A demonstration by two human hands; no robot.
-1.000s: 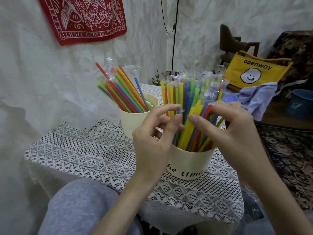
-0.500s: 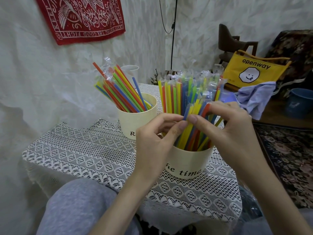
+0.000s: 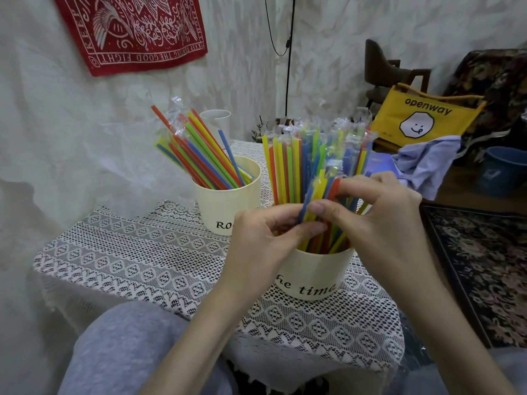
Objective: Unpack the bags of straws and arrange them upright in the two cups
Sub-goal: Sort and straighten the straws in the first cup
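Observation:
Two cream cups stand on a lace-covered table (image 3: 137,260). The near cup (image 3: 313,277), lettered "the time", is packed with upright wrapped straws (image 3: 288,169) in yellow, orange, blue and green. The far cup (image 3: 228,206) holds a smaller bunch of straws (image 3: 199,155) leaning left. My left hand (image 3: 262,246) and my right hand (image 3: 379,220) meet just above the near cup's rim. Both pinch a few short-standing straws (image 3: 316,195) at the front of that bunch, thumbs and forefingers curled round them.
A clear plastic cup (image 3: 215,121) stands behind the far cup. A yellow "openway" bag (image 3: 422,115), a blue cloth (image 3: 427,163) and a blue bucket (image 3: 502,172) sit to the right. A patterned rug (image 3: 479,269) covers the floor. My grey-clad knee (image 3: 122,352) is below the table.
Both hands stayed at the near cup and shifted their fingers slightly on the front straws. The straws they pinch stand a little more upright.

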